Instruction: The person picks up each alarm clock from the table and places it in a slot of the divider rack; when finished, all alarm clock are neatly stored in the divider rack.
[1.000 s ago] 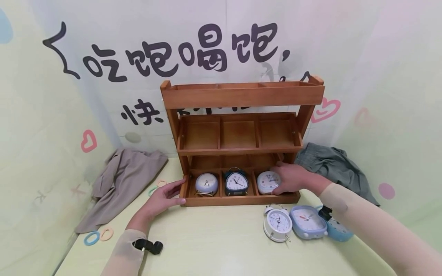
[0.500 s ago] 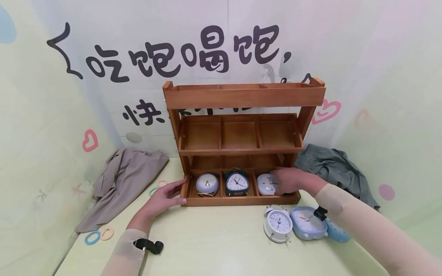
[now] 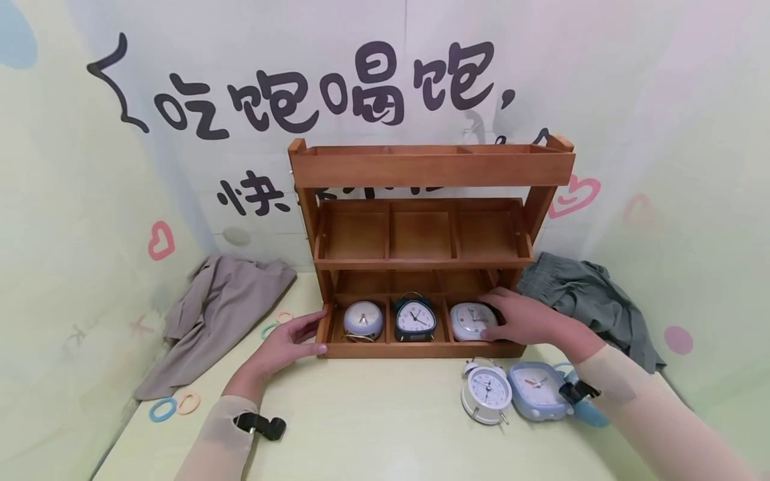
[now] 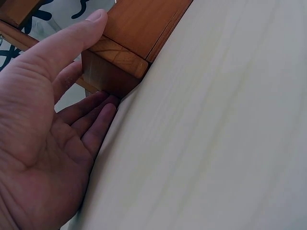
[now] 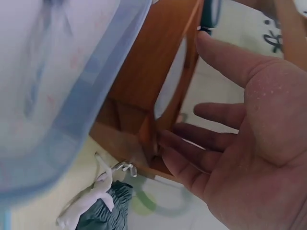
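Rightward shift since the earlier frame: the right hand (image 3: 522, 317) bares more of the oval clock (image 3: 472, 322) — whether it grips, I cannot tell. Nearest, white clock (image 3: 487, 394) and blue clock (image 3: 540, 391) sit by the worktop's (image 3: 361, 421) right edge. Behind — oval clock in the rack's (image 3: 432, 170) front right compartment, left hand (image 3: 289, 342) unclenched against the rack's left end.

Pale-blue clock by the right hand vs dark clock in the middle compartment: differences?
Colour: the pale-blue clock has a light case; the dark clock a dark teal rim.
Shape: the pale-blue clock is a rounded square; the dark clock a rounded triangle with a loop on top.
Hands: the right hand is at the pale-blue clock's right side; the dark clock is clear of both hands.
Shared: both sit in the wooden shelf's bottom tier, dials facing out.
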The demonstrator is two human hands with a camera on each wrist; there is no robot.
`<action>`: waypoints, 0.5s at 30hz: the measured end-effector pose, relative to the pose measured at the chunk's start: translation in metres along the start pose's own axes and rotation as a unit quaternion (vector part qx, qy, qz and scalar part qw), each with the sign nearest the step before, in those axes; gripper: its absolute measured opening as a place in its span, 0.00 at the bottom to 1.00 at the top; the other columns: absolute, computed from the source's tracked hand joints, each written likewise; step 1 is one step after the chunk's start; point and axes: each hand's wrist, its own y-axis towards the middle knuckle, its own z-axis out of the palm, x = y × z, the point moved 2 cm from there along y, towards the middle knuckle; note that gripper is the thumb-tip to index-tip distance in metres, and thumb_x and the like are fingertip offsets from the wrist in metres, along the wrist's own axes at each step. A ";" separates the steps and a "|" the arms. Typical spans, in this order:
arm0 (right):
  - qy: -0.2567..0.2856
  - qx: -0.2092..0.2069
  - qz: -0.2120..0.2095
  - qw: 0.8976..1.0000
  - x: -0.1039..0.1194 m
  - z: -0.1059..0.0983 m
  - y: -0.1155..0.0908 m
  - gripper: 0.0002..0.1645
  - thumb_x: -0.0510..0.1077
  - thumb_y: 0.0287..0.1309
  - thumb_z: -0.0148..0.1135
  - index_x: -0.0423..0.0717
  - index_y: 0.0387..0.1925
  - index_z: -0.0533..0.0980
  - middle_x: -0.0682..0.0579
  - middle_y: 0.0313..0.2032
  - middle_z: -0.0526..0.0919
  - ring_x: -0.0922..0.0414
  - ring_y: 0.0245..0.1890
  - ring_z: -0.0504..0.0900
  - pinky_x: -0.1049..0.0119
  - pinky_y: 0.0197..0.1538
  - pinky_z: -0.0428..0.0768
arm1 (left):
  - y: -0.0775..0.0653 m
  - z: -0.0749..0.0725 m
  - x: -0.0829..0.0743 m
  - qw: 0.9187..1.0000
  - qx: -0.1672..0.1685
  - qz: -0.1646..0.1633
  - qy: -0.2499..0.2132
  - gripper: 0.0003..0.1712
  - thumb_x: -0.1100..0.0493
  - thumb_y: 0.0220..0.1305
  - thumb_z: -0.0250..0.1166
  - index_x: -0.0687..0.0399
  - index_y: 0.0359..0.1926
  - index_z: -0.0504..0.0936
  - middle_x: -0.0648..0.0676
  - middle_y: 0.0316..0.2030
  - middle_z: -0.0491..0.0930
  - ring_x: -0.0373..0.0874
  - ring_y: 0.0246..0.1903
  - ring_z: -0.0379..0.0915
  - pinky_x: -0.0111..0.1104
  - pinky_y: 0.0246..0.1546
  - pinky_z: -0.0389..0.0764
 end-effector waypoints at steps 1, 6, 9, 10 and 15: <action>0.002 -0.011 0.001 1.000 0.001 0.000 -0.004 0.47 0.60 0.69 0.79 0.39 0.78 0.74 0.35 0.73 0.77 0.37 0.68 0.80 0.34 0.68 0.83 | 0.000 0.000 0.000 1.000 0.000 0.000 0.000 0.48 0.59 0.69 0.81 0.52 0.85 0.70 0.56 0.84 0.66 0.63 0.80 0.65 0.49 0.80 0.68; 0.024 -0.044 -0.002 0.999 0.010 0.000 -0.023 0.49 0.61 0.71 0.77 0.39 0.81 0.71 0.35 0.75 0.75 0.36 0.71 0.79 0.34 0.68 0.83 | -0.002 -0.002 0.001 1.000 0.000 -0.002 0.000 0.48 0.58 0.69 0.81 0.52 0.85 0.70 0.57 0.84 0.66 0.63 0.80 0.65 0.49 0.80 0.68; 0.033 -0.054 -0.008 0.998 0.016 0.000 -0.034 0.49 0.62 0.72 0.76 0.39 0.81 0.71 0.35 0.75 0.75 0.35 0.71 0.78 0.34 0.68 0.83 | -0.001 -0.002 0.001 1.000 -0.002 -0.004 -0.001 0.48 0.57 0.69 0.82 0.52 0.84 0.70 0.57 0.83 0.66 0.63 0.80 0.65 0.49 0.80 0.68; 0.034 -0.057 -0.011 0.998 0.018 0.000 -0.037 0.49 0.62 0.72 0.76 0.39 0.81 0.71 0.35 0.75 0.75 0.35 0.71 0.78 0.34 0.68 0.83 | -0.001 -0.002 0.000 1.000 -0.002 -0.005 -0.002 0.48 0.57 0.69 0.82 0.52 0.84 0.70 0.57 0.83 0.66 0.63 0.80 0.65 0.48 0.80 0.68; 0.047 -0.062 -0.015 0.997 0.027 0.001 -0.054 0.51 0.65 0.70 0.76 0.39 0.80 0.72 0.36 0.74 0.76 0.33 0.73 0.76 0.32 0.68 0.82 | 0.000 -0.001 0.000 1.000 0.001 -0.002 -0.001 0.48 0.58 0.69 0.82 0.52 0.84 0.70 0.57 0.84 0.66 0.63 0.80 0.65 0.48 0.80 0.68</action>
